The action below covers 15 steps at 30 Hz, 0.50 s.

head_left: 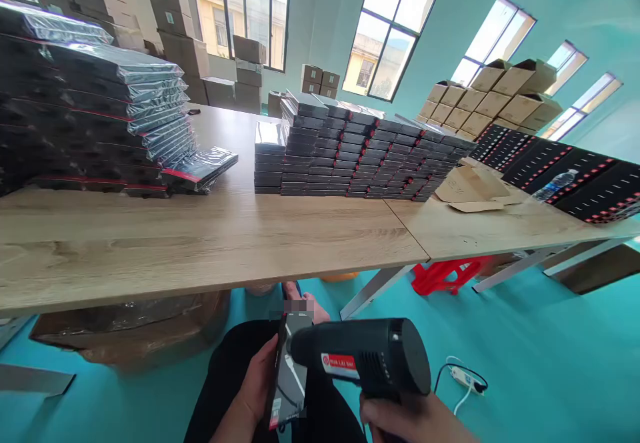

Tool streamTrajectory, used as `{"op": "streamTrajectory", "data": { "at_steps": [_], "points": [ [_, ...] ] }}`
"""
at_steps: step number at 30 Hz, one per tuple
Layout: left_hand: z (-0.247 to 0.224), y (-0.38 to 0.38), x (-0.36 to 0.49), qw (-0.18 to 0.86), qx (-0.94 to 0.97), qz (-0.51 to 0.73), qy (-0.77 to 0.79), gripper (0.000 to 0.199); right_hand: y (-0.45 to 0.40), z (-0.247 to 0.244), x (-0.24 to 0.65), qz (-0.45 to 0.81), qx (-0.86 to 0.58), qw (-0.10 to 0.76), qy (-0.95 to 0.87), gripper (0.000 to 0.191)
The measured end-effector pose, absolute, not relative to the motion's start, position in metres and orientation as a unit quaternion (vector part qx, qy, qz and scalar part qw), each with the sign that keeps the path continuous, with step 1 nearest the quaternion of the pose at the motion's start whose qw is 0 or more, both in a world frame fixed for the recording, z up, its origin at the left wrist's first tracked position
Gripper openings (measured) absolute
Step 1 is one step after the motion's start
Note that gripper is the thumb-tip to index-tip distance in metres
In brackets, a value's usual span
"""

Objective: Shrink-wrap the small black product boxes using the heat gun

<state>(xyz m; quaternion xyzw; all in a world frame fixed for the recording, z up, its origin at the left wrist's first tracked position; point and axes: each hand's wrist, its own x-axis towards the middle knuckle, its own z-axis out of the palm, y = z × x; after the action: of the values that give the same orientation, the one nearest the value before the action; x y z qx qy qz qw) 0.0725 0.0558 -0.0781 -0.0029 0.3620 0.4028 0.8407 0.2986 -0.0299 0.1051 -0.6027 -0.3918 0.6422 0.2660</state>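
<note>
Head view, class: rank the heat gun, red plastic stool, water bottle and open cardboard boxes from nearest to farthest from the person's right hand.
1. Heat gun, held in the right hand.
2. Red plastic stool, under the table.
3. Water bottle, on the table, right.
4. Open cardboard boxes, stacked by the far windows.

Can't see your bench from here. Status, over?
Left hand grip shut on wrapped box. Right hand grip shut on heat gun, nozzle at the box. Nothing between them.

One head-worn view looks forward and down, close over the lap, the tabletop [210, 243] toward twelve o'clock.
</note>
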Motion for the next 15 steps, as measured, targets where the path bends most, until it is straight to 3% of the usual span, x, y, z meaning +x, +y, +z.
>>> {"op": "streamTrajectory", "data": {
  "at_steps": [3, 10, 15],
  "points": [
    [-0.08, 0.055, 0.073, 0.856, 0.008, 0.375, 0.356, 0.033, -0.008, 0.114, 0.296, 0.629, -0.594, 0.302, -0.399, 0.038],
    [-0.084, 0.055, 0.068, 0.853, 0.025, 0.375, 0.363, 0.038, 0.012, 0.117, 0.318, 0.602, -0.616, 0.297, -0.412, 0.033],
    [-0.084, 0.061, 0.071, 0.824, 0.017, 0.423, 0.377, 0.029, -0.013, 0.107, 0.323, 0.615, -0.628, 0.186, -0.438, 0.019]
  ]
}}
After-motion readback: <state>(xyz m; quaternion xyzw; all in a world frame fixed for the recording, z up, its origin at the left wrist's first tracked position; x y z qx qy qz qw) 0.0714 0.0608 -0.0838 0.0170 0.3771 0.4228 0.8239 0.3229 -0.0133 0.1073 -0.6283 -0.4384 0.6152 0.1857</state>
